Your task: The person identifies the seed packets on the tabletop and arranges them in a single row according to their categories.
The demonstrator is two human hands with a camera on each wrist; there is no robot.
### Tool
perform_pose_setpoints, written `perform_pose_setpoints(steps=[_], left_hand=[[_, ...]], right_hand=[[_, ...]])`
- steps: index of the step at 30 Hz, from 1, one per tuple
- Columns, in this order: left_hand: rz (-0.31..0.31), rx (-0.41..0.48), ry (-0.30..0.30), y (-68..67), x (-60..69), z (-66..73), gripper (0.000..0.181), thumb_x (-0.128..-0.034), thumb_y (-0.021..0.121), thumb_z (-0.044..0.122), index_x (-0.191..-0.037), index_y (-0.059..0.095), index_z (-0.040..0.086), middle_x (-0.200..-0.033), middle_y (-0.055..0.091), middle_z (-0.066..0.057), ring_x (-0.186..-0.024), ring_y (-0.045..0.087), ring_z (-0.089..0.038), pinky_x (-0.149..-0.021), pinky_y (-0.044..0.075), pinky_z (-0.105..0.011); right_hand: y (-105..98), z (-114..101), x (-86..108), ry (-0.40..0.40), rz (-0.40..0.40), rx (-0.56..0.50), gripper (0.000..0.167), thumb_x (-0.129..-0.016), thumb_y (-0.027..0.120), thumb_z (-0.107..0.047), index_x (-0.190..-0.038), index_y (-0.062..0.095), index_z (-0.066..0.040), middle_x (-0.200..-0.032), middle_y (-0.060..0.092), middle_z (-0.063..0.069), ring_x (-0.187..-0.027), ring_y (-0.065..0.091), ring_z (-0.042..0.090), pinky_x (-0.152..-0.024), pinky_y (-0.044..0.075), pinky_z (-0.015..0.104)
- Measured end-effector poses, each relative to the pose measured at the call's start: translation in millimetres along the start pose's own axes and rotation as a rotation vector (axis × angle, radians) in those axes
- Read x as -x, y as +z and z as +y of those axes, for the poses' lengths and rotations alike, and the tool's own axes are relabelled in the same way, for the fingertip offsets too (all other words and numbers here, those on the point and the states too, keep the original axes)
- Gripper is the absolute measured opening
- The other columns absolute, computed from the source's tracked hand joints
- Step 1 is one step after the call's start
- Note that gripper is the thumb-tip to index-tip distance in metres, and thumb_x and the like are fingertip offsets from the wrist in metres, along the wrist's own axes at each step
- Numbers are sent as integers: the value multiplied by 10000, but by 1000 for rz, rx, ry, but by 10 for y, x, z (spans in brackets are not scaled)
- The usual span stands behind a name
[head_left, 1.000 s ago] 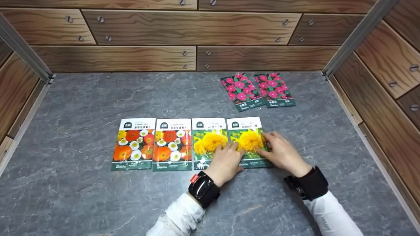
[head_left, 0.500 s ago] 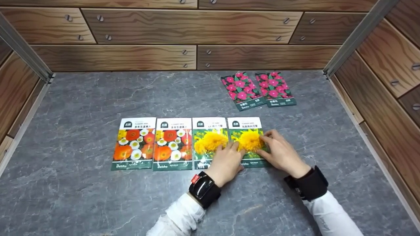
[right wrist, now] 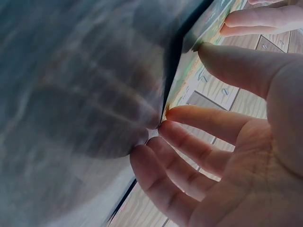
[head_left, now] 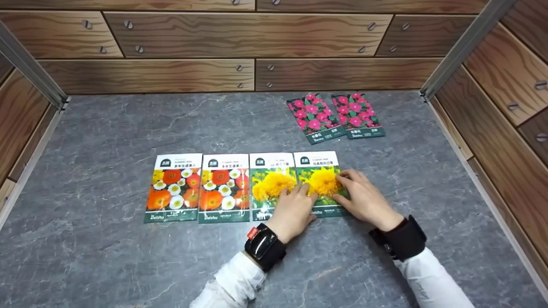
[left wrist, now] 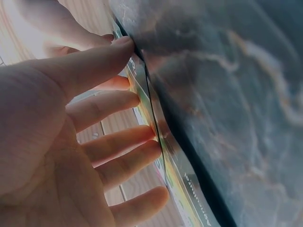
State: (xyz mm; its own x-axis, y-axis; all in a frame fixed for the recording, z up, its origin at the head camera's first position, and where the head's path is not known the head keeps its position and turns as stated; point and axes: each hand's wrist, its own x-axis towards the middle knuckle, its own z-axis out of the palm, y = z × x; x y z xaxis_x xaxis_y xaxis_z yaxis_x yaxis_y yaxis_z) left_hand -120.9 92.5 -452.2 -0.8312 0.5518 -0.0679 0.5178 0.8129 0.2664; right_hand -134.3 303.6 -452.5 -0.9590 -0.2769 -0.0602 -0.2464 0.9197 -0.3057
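Four is avoided here as several flower seed packets lie side by side in a row. Two at the left show orange and white flowers: the outer packet (head_left: 173, 188) and the inner packet (head_left: 224, 188). To their right are a yellow-flower packet (head_left: 267, 179) and the rightmost yellow-flower packet (head_left: 317, 171). My left hand (head_left: 293, 211) rests its fingertips on the two yellow-flower packets, covering their lower parts where they meet. My right hand (head_left: 366, 199) touches the rightmost packet's right side, thumb and fingertips on it. Both wrist views show fairly straight fingers (left wrist: 125, 144) touching the packets.
Two pink-flower seed packets, a tilted left one (head_left: 314, 117) and a right one (head_left: 358, 115), lie farther back on the grey marbled table (head_left: 128, 265). Wood-patterned panels (head_left: 248, 36) enclose the back and sides.
The rightmost yellow-flower packet has shifted slightly left against its neighbour, the right hand moving with it. The left hand stays on the packets.
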Motion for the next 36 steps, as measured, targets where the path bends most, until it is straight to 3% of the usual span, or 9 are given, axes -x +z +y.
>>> perform_pose_setpoints(steps=[9, 13, 17, 22, 29, 36], left_hand=[[-13, -7, -1, 2, -5, -9, 567, -946, 757, 410, -1446, 635, 174, -1589, 540, -125, -1491, 524, -319, -1209, 470, -561], [0, 46, 4, -24, 5, -34, 563, -962, 742, 417, -1452, 630, 164, -1617, 508, -147, -1496, 517, -328, -1214, 461, -569], [62, 137, 13, -75, 9, -94, 536, -998, 710, 391, -1462, 621, 140, -1631, 489, -175, -1485, 528, -344, -1214, 458, -577], [196, 293, 14, -137, -15, -185, 509, -1021, 691, 331, -1469, 609, 103, -1603, 522, -185, -1467, 546, -350, -1195, 488, -552], [346, 478, -62, -245, -89, -308, 503, -1029, 673, 292, -1484, 586, 94, -1571, 546, -208, -1415, 584, -380, -1190, 494, -539], [360, 544, -138, -314, -205, -526, 492, -1035, 661, 281, -1480, 581, 87, -1550, 571, -178, -1415, 584, -358, -1150, 535, -505]], right_hand=[[-21, -18, 10, 5, -15, -16, 546, -1015, 700, -216, -1458, 565, 73, -1453, 562, 256, -1327, 533, 431, -1075, 512, 589], [-50, -8, 4, 12, 21, -42, 515, -1028, 678, -208, -1453, 575, 64, -1447, 568, 257, -1305, 545, 429, -1061, 510, 594], [-90, 17, -10, 17, 67, -82, 488, -1048, 645, -198, -1454, 574, 64, -1458, 567, 267, -1314, 547, 439, -1082, 495, 610], [-120, 57, -83, 13, 69, -113, 494, -1058, 620, -203, -1465, 556, 69, -1515, 529, 290, -1391, 510, 466, -1170, 442, 645], [-207, 150, -416, -33, 57, -108, 548, -1060, 600, -230, -1515, 496, 59, -1593, 439, 322, -1477, 424, 514, -1245, 349, 675], [-328, 242, -892, 9, -25, -42, 579, -1099, 509, -270, -1585, 409, 27, -1682, 306, 314, -1564, 305, 504, -1306, 257, 647]])
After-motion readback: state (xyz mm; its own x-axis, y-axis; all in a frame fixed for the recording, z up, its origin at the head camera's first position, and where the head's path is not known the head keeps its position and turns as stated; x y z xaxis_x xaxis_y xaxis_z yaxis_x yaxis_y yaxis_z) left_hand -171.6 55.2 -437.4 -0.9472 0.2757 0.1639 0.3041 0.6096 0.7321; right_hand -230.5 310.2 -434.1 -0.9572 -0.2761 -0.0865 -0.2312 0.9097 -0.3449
